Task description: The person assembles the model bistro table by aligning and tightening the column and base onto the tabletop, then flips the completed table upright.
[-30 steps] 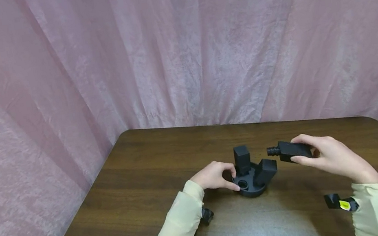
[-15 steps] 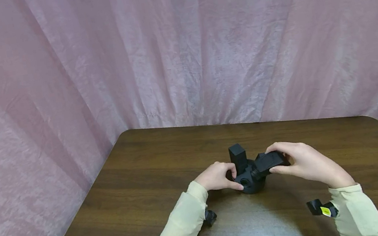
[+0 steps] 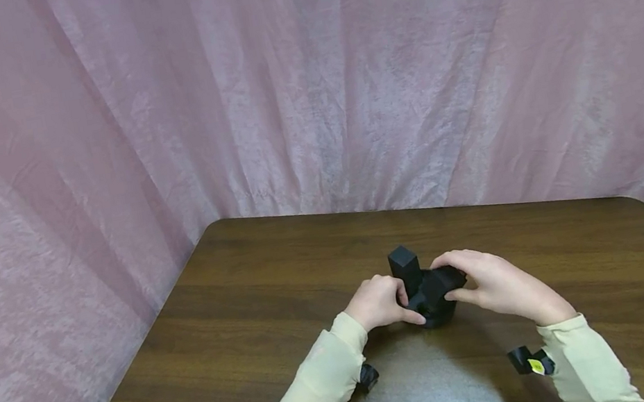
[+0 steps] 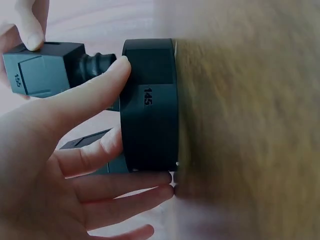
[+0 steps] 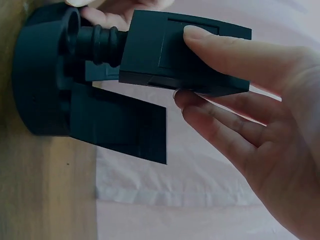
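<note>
My left hand [image 3: 376,303] grips the side of a round black base [image 4: 150,130] marked 145, thumb at its upper rim. The base stands on the wooden table. Between the thumb and fingers of my right hand [image 3: 497,284] is a black block [image 5: 150,50] with a ribbed plug [image 5: 100,44]. In the right wrist view the plug points into a round hole of the base, most of its ribs still showing. A second black block [image 5: 120,122] stands fixed in the base, and a tall block [image 3: 405,268] rises at its back left in the head view.
The brown wooden table [image 3: 261,295] spreads around the base on every side. Pink curtains [image 3: 305,91] hang behind its far edge. A small black wrist camera [image 3: 531,362] sits beside the right sleeve, another wrist camera [image 3: 367,377] beside the left.
My right hand has moved left with the block, bringing its plug from apart to the base's hole. My left hand keeps its grip and has shifted slightly right.
</note>
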{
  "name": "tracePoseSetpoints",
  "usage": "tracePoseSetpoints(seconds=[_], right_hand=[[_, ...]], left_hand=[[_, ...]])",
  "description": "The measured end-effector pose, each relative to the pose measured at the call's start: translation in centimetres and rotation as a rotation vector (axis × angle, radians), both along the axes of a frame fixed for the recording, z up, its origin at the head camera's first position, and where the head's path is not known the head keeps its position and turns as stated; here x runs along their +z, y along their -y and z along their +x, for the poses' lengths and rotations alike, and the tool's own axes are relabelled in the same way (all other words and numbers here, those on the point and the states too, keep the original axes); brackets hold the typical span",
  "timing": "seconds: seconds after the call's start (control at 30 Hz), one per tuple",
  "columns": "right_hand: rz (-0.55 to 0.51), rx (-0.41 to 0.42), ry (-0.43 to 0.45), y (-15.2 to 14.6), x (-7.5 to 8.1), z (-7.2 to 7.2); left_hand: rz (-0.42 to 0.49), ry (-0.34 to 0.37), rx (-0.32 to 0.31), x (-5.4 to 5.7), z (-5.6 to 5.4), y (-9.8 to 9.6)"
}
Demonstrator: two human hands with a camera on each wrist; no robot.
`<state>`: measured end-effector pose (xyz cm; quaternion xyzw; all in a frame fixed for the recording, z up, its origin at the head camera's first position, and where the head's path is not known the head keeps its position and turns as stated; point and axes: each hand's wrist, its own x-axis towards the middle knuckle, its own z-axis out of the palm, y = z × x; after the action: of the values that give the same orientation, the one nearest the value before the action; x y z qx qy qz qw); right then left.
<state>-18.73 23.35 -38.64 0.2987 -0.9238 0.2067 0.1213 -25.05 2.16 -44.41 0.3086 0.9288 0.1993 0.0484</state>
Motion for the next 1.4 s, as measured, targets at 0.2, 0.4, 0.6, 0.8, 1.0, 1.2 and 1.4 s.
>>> tracePoseSetpoints(seconds=[0.2,0.4,0.6,0.8,1.0,1.2,1.4], right_hand=[[0.027,-0.002,0.016,0.6,-0.4,-0.1],[-0.011,0.001,0.101,0.8,-0.4,-0.2],[-0.037,0.032,0.152,0.8,-0.3,-0.1],[-0.018,0.091,0.111,0.8,-0.3,-0.2],[-0.008,0.115,0.130,0.9,-0.4,-0.1],[0.015,0.160,0.183,0.7,-0.1,0.0],[0.048,0.197,0.168,-0.1,0.1,0.2]], left_hand=[[0.005,-0.003,-0.010,-0.1,0.1,0.0],[-0.012,0.027,-0.121,0.2,-0.5,0.5],[-0.018,0.097,-0.194,0.3,-1.3,1.1],[-0.004,0.118,-0.224,0.4,-1.8,1.7],[0.011,0.120,-0.251,0.2,-2.2,2.0],[0.001,0.119,-0.249,0.2,-2.3,2.0],[-0.008,0.121,-0.251,0.3,-2.3,2.0]])
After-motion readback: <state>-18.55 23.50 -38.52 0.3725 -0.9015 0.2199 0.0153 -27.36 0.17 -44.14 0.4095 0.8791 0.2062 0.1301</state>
